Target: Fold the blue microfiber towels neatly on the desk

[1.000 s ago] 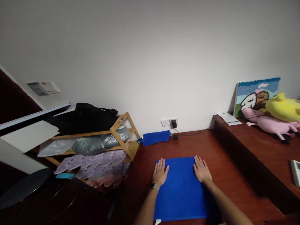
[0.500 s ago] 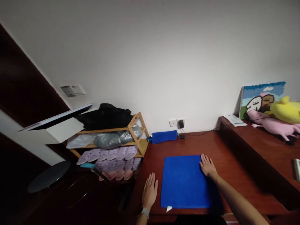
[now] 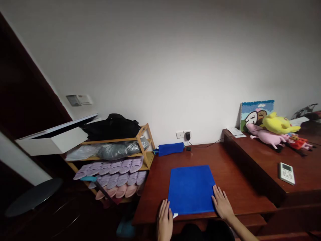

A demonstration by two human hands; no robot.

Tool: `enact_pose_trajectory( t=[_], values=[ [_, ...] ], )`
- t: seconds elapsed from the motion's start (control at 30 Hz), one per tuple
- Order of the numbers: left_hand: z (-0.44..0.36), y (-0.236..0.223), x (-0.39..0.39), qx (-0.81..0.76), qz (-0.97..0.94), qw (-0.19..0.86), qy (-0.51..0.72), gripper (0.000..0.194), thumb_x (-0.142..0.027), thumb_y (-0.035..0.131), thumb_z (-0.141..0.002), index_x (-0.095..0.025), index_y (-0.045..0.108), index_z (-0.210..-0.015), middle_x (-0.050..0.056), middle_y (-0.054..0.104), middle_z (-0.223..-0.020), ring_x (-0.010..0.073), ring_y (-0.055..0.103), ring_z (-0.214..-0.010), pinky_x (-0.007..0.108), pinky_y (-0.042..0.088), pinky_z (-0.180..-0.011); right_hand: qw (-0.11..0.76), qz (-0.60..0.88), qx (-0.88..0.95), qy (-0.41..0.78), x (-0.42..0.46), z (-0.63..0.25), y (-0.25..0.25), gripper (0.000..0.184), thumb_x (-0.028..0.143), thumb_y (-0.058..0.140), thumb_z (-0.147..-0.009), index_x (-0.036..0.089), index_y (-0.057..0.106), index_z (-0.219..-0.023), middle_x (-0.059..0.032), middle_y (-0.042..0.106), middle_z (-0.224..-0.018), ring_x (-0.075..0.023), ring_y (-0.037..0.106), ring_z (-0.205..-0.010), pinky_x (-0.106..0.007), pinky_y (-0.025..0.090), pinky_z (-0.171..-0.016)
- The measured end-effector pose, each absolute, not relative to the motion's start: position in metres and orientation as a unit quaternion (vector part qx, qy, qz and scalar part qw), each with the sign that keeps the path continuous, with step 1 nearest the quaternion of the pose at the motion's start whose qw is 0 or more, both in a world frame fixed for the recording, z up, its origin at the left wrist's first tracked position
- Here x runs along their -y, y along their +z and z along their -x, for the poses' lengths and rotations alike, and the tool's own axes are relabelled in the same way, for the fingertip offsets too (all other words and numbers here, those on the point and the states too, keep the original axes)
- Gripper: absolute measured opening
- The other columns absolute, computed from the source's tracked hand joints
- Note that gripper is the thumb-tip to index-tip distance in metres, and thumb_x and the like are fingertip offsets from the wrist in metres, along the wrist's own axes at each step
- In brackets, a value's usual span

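A blue cloth [image 3: 192, 189] lies spread flat on the reddish-brown desk [image 3: 240, 187], with a small white tag [image 3: 175, 215] at its near left corner. Against its near left corner rests my left hand [image 3: 165, 221], fingers stretched out and holding nothing. My right hand [image 3: 222, 204] lies flat at the cloth's right edge, near the front, its fingertips touching the border. Both hands are palm down. Farther back, by the wall, sits a rolled blue cloth [image 3: 171, 149].
A wooden rack [image 3: 148, 144] with slippers [image 3: 117, 166], plastic-wrapped items and a black bag [image 3: 112, 128] stands left. A charger [image 3: 188, 136] is plugged into the wall. On the raised surface at right are plush toys [image 3: 265, 135], a picture [image 3: 258, 115] and a white device [image 3: 287, 173].
My right hand has slid from the cloth's far right corner toward its near right part. My left hand has come nearer to the cloth's near left corner. The view has shifted right.
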State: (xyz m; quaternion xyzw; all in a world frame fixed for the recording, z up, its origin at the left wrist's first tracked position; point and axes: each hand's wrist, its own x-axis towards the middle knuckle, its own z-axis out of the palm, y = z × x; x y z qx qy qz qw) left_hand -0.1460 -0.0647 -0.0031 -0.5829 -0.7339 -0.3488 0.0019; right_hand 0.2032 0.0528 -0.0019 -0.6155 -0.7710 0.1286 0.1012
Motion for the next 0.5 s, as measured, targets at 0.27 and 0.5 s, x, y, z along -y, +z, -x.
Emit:
enact_pose_trajectory(
  t=[0.27, 0.5],
  values=[
    [0.006, 0.032, 0.015, 0.611, 0.762, -0.048, -0.211, 0.057, -0.041, 0.030, -0.107, -0.027, 0.036, -0.161, 0.002, 0.036, -0.168, 0.0255, 0.034, -0.155, 0.051, 0.036, -0.127, 0.094, 0.613, 0.777, 0.113, -0.049, -0.200, 0.011, 0.070, 0.047, 0.018, -0.103, 0.012, 0.026, -0.164, -0.0051, 0.024, -0.170, -0.0237, 0.018, -0.159, -0.046, 0.013, -0.131],
    [-0.034, 0.029, -0.013, 0.611, 0.777, -0.080, -0.130, 0.062, -0.049, 0.020, -0.108, -0.024, 0.025, -0.164, 0.002, 0.026, -0.170, 0.0225, 0.023, -0.158, 0.046, 0.028, -0.131, 0.094, 0.610, 0.780, 0.108, -0.048, -0.201, 0.011, 0.067, 0.044, 0.020, -0.103, 0.015, 0.029, -0.163, -0.0044, 0.026, -0.170, -0.0240, 0.018, -0.159, -0.047, 0.014, -0.131]
  ],
)
